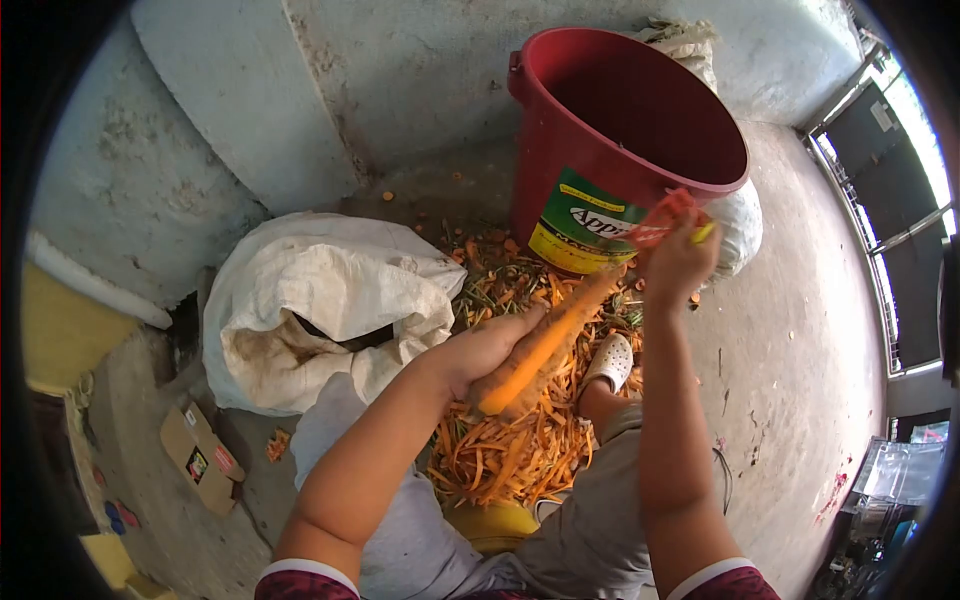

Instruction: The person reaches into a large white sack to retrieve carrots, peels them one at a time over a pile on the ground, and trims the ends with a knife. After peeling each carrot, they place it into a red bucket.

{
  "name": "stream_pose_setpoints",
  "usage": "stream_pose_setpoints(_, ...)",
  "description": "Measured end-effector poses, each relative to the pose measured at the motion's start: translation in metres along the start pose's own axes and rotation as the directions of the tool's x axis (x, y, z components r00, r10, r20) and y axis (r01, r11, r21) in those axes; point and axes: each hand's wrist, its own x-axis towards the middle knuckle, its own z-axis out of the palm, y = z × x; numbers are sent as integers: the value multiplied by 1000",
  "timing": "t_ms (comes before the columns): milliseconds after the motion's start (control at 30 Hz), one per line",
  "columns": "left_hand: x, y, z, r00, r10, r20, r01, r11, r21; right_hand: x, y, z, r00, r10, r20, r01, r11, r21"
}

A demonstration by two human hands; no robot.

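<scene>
A long, partly peeled carrot lies across my left hand, whose fingers are wrapped round its thick end. One bright orange strip on it is bare, while the rest still has dull, brownish skin. My right hand is raised beyond the carrot's thin tip, closed on what looks like a peeler with a yellow end. A reddish part ahead of the fingers is smeared by motion. Below the carrot is a heap of carrot peelings, between my legs.
Behind the peelings stands a large dark red bucket with a green and yellow label. An open white sack slumps at the left. A cream clog is on my foot. Flattened cardboard lies on the floor at the left.
</scene>
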Motion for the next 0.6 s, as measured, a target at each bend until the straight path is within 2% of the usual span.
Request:
stream_pose_setpoints(33, -4, 1, -2, 998, -14, 54, 13, 1000, 20, 9, 5, -3, 992, -1, -129, -13, 995, -102)
stream_pose_setpoints(67, -7, 3, -4, 994, -27, 108, 22, 999, 40, 13, 8, -8, 988, 120, -94, -114, 991, 67)
stream_pose_setpoints(133, 0, -2, -19, 988, 44, 150, -24, 991, -134, 19, -1, -16, 946, 323, 39, -313, 869, 382)
stream_pose_setpoints(167, 4, -5, -24, 983, 84, 163, -46, 973, -225, 12, -11, -17, 925, 343, 164, -379, 795, 473)
stream_pose_setpoints(267, 14, 1, -27, 985, 127, -119, -148, 972, -182, -27, -15, -8, 925, 100, 366, -258, 874, 412)
stream_pose_setpoints(300, 19, -2, -34, 981, 184, -61, -193, 961, -198, -42, -20, -4, 933, -1, 361, -153, 904, 399)
stream_pose_setpoints(333, 17, 1, -29, 976, 190, -107, -210, 951, -229, -57, -25, -1, 928, -104, 358, -45, 922, 385)
stream_pose_setpoints(400, 11, 9, -14, 960, 194, -199, -247, 925, -289, -79, -41, -4, 897, -96, 431, -101, 906, 412)
stream_pose_setpoints(533, 25, 1, -22, 958, 276, -82, -284, 861, -421, -90, -57, -7, 854, -79, 515, -137, 920, 367)
stream_pose_setpoints(600, 33, -3, -24, 934, 355, -23, -324, 820, -472, -89, -61, -11, 827, -107, 552, -86, 946, 311)
